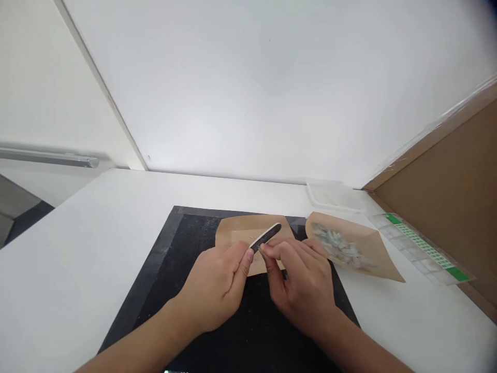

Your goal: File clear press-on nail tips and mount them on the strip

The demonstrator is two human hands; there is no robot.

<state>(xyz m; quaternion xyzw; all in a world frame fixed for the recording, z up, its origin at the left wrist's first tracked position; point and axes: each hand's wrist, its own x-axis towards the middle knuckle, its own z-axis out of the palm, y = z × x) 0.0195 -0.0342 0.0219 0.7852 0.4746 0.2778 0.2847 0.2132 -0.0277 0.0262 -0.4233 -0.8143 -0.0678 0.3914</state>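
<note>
My left hand [223, 282] is closed around the lower end of a nail file [267, 235], dark on its face with a pale edge and a rounded tip pointing up and right. Thumb and forefinger of my right hand [303, 285] pinch a small, pale, see-through piece [261, 247] against the side of the file; its exact kind is hard to make out. Both hands are just above a brown paper sheet [233, 228], with a few tiny bits on it. The sheet lies on a black mat [202, 233].
Right of the mat, another brown paper [380, 246] bears a pile of pale translucent slivers [341, 246]. A clear plastic tray [334, 197] stands behind it. A clear compartment case with a green label strip [425, 248] lies farther right, beside a cardboard panel [446, 191].
</note>
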